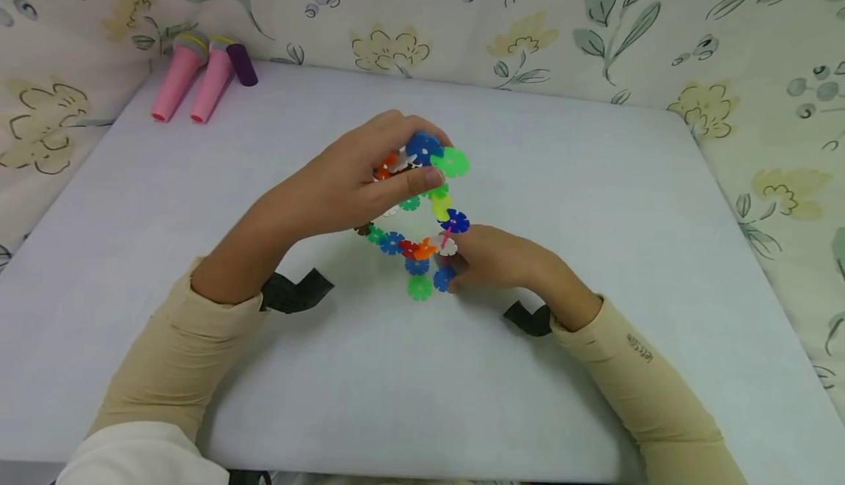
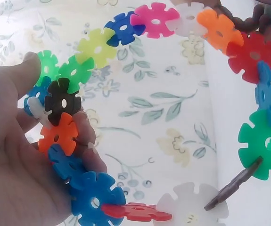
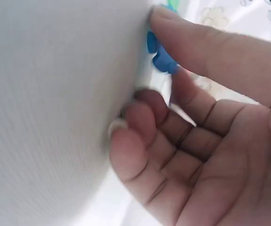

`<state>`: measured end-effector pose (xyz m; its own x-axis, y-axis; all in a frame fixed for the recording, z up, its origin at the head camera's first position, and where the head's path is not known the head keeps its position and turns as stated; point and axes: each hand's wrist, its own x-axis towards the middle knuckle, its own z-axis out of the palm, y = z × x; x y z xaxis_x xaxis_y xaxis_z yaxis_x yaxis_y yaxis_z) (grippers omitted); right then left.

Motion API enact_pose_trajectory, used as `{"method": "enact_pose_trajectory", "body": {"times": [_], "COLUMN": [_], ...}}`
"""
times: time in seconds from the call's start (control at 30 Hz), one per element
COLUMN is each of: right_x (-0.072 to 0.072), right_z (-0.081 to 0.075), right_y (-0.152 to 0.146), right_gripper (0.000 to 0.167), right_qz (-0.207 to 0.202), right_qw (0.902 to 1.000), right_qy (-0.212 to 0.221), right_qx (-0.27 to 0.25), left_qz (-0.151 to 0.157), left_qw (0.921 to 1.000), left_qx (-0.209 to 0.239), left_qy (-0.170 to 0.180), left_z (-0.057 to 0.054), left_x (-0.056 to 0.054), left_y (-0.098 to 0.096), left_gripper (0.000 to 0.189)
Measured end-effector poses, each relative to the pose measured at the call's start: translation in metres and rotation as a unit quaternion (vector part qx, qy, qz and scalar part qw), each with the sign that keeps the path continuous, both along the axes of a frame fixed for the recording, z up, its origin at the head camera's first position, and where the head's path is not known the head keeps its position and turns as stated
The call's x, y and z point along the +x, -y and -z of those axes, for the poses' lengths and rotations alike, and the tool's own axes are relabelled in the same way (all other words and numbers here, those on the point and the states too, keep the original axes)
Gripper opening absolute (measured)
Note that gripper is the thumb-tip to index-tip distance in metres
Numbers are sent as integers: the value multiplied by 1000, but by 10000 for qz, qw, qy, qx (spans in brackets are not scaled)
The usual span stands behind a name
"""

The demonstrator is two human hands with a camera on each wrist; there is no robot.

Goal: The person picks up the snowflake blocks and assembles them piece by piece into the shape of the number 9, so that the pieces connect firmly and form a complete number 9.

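Interlocked notched plastic discs of many colours form a ring [image 1: 391, 243], held above the white table. My left hand [image 1: 343, 177] grips its upper left part, the thumb in front and the fingers behind. In the left wrist view, a black disc [image 2: 55, 104] and an orange disc [image 2: 67, 136] lie against those fingers. At the ring's lower right, my right hand [image 1: 495, 257] pinches a blue disc [image 1: 444, 279] between thumb and forefinger. The right wrist view shows the other fingers curled near the tabletop. A light green disc [image 1: 419, 288] hangs below the ring's lower edge.
Two pink toy microphones [image 1: 173, 87] with grey heads lie at the table's back left corner. A dark purple cylinder [image 1: 242, 65] is beside them. Black straps [image 1: 297, 293] stick out at both wrists. Floral cloth hangs behind the white table [image 1: 594, 199].
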<state>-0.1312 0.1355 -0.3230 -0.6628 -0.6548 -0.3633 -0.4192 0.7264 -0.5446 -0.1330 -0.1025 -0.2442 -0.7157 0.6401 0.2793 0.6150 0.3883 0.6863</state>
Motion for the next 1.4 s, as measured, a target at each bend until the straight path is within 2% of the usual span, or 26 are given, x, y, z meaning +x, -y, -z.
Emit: {"method": "enact_pose_trajectory", "body": {"times": [0.07,0.13,0.2,0.27,0.3,0.37,0.43,0.5,0.53,0.6,0.8,1.03,1.23,1.33,1.4], "right_x": [-1,-2,-3,-2,-1,1,5,10,12,16,18,20,18,15,11], "right_z": [-3,-8,-16,-25,-30,-39,-48,-54,-57,-61,-61,-54,-45,-44,-43], "right_y": [-2,-5,-10,-16,-20,-26,-29,-29,-28,-26,-21,-16,-8,-9,-11], "right_gripper": [28,15,9,9,11,16,21,24,25,27,29,27,22,24,29], "right_qz": [-85,-120,-54,115,240,474,601,634,614,565,569,756,958,867,734], "right_qw": [9999,9998,9974,9875,9781,9516,9220,8974,8885,8792,8769,8676,8614,8597,8633], "right_qy": [-8,-187,-592,-1163,-1488,-2069,-2437,-2602,-2629,-2657,-2797,-2935,-2741,-2633,-2529], "right_qx": [98,-21,-413,-1056,-1434,-2224,-2949,-3507,-3709,-3915,-3867,-3943,-4167,-4291,-4304], "left_qz": [-43,-92,-154,-190,-206,-258,-298,-373,-403,-430,-490,-384,-473,-505,-475], "left_qw": [10000,9999,9998,9997,9997,9995,9992,9986,9983,9978,9964,9965,9962,9958,9963], "left_qx": [-39,-80,-109,-120,-122,-149,-206,-293,-328,-384,-479,-457,-663,-749,-708], "left_qy": [-12,-33,-15,25,52,122,164,232,268,341,499,587,320,158,82], "left_z": [0,0,0,1,1,1,2,3,3,4,7,14,17,12,7], "left_x": [0,0,0,0,-1,-1,-2,-2,-2,-2,0,1,2,1,0], "left_y": [0,1,1,0,0,-1,-3,-4,-4,-5,-9,-18,-21,-18,-14], "left_gripper": [38,38,37,37,37,36,36,36,36,35,32,25,28,32,33]}}
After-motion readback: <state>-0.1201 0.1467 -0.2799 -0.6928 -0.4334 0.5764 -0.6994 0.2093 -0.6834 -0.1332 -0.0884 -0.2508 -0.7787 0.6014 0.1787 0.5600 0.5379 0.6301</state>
